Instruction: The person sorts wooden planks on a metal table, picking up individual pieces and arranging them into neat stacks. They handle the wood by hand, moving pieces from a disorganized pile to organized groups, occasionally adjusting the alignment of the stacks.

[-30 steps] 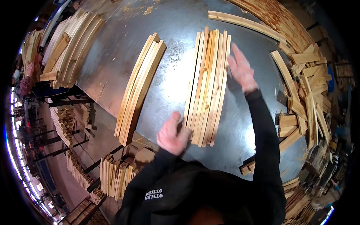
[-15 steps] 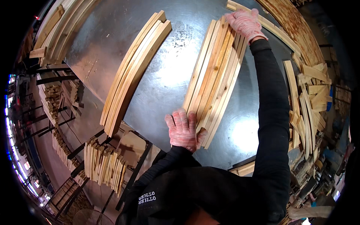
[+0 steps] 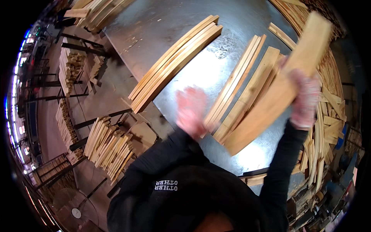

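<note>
My right hand [image 3: 303, 101], in a pink work glove, grips a long pale wooden slat [image 3: 278, 87] and holds it tilted above the grey metal table [image 3: 181, 23]. My left hand [image 3: 192, 110], also gloved and blurred, rests at the near end of a row of slats [image 3: 239, 83] lying side by side on the table. A second bundle of slats [image 3: 174, 62] lies further left on the table, apart from both hands.
Loose slats and offcuts pile along the table's right edge [image 3: 328, 127]. Stacks of short boards [image 3: 108, 149] stand on the floor at the left, with more stacks [image 3: 71, 65] beyond. Another slat pile [image 3: 92, 11] sits at the table's far left corner.
My right hand has pulled back from the far end of the row and lifted one slat off it. My left hand stays at the near end.
</note>
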Available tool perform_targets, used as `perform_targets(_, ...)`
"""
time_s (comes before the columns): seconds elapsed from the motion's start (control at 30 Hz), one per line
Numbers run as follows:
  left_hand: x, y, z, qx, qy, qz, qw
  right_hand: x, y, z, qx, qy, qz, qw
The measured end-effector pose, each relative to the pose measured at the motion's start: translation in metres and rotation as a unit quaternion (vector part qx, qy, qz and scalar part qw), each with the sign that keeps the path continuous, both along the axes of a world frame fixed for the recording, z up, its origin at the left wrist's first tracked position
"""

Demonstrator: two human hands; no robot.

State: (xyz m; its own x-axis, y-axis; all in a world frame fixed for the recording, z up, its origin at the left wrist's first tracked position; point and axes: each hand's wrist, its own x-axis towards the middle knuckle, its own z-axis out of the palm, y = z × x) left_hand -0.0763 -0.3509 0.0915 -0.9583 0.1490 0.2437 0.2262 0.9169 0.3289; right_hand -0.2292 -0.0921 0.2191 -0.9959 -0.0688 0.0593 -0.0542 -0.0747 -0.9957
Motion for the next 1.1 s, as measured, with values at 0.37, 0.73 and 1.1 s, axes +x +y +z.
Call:
perform_targets(0.37,-0.082,-0.188,-0.03,-0.115,-0.304,0.209,0.922,-0.032,-0.176,0.037,0.47,0.381,0.329,0.726)
perform_targets(0.73,-0.123,-0.261,-0.023,0.025,-0.292,0.053,0.955,0.009,-0.317,-0.187,0.515,0.341,0.074,0.783)
perform_targets(1.1,-0.112,-0.235,-0.039,-0.143,-0.198,0.039,0.969,0.105,-0.002,-0.224,0.535,-0.302,-0.355,0.705)
